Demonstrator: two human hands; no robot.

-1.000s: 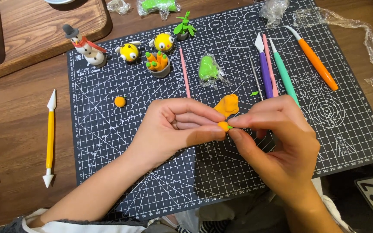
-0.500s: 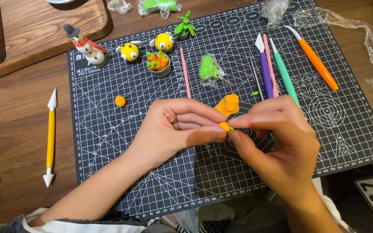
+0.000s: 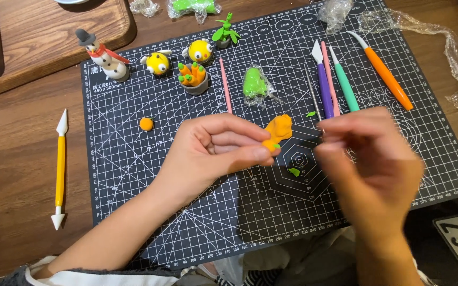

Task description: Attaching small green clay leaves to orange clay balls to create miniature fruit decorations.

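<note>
Clay work over the cutting mat (image 3: 133,175).
L hand (image 3: 213,151) pinches small orange clay bit (image 3: 269,144) w/ green tip; R hand (image 3: 369,159) blurred, grip unclear.

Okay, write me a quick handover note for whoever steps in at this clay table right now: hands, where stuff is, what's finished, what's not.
Left hand: pinches a small orange clay piece with a green bit on it, above the cutting mat.
Right hand: blurred, apart from the piece; whether it holds anything is unclear.
On the mat: orange clay lump, orange ball, wrapped green clay, green scraps.
Looks finished: snowman, two yellow figures, pot of carrots, green plant.
Unfinished: the pinched piece.
Tools: four upper right, yellow tool off the mat, left.
</note>
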